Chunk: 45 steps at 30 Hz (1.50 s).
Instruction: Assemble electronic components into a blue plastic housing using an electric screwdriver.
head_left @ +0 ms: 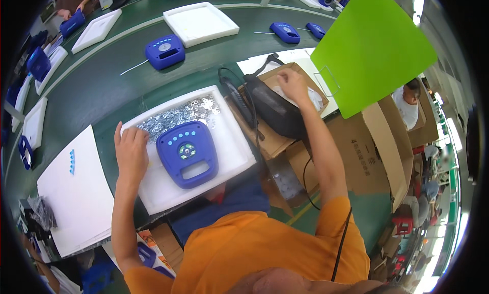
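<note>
My left hand (131,150) rests at the left side of a white foam tray (235,159), fingers extended beside a heap of small shiny metal pieces (178,115). Nothing shows in that hand. On the tray lies a blue plastic housing (187,154) with a handle opening, a row of light-blue buttons and a round center with green parts. Reaching out to the right, my right hand (293,86) is over a small cardboard box (318,101) with white material inside. Its fingers are curled together, and whatever they pinch is too small to make out.
A black mesh bag (275,108) with straps lies between tray and box. A green board (374,52) stands at the right, above a large carton (356,151). White sheets (76,192) with small blue strips lie left. Beyond, a green conveyor (224,54) carries blue housings (165,51) and foam trays.
</note>
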### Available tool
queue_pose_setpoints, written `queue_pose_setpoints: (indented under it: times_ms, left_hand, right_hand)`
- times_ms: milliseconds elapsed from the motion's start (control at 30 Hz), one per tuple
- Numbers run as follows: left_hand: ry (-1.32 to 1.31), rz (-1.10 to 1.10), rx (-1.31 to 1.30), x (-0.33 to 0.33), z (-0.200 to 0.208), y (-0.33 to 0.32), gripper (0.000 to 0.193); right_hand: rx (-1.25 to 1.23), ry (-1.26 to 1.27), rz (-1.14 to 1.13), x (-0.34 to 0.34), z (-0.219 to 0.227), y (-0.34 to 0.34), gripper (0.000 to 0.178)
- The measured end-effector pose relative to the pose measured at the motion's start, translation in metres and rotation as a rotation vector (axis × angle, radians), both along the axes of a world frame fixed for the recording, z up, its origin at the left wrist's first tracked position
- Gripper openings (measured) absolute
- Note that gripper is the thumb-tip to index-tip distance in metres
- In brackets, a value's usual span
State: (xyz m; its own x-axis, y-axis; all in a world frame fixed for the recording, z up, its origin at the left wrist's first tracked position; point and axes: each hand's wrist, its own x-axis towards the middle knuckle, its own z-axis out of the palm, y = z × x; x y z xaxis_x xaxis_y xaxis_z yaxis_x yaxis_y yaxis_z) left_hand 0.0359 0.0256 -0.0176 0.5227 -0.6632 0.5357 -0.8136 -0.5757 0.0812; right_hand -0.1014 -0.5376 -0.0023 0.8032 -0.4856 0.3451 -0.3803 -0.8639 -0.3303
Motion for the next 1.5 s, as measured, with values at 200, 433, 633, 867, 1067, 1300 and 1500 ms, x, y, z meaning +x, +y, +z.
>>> queue_pose_setpoints:
  times_ms: [200,433,633,867,1067,1300,1500]
  left_hand:
    - [0.228,-0.046,-0.384,0.001,0.021,-0.023,0.002]
    - [0.499,-0.062,-0.508,-0.012,0.012,-0.032,0.004]
    - [0.497,-0.140,-0.567,-0.019,0.010,-0.022,0.005]
    - [0.391,-0.230,-0.523,-0.020,0.000,-0.034,0.010]
    - [0.380,-0.240,-0.523,-0.023,-0.005,-0.031,0.012]
    - [0.374,-0.237,-0.483,-0.027,0.001,-0.030,0.015]
    - [0.353,-0.235,-0.486,-0.025,-0.001,-0.031,0.014]
  right_hand:
    - [-0.346,0.382,-0.149,0.008,-0.018,-0.055,0.028]
    - [-0.389,0.299,-0.174,0.010,-0.032,-0.056,0.025]
    - [-0.313,0.018,0.149,0.012,0.004,0.006,0.016]
    - [-0.031,-0.182,0.826,-0.030,0.042,0.231,0.009]
    - [-0.330,-0.105,1.027,-0.030,0.017,0.291,0.015]
    - [-0.382,-0.062,1.074,-0.025,0.021,0.291,0.017]
    - [-0.153,-0.170,0.765,-0.012,0.029,0.251,0.015]
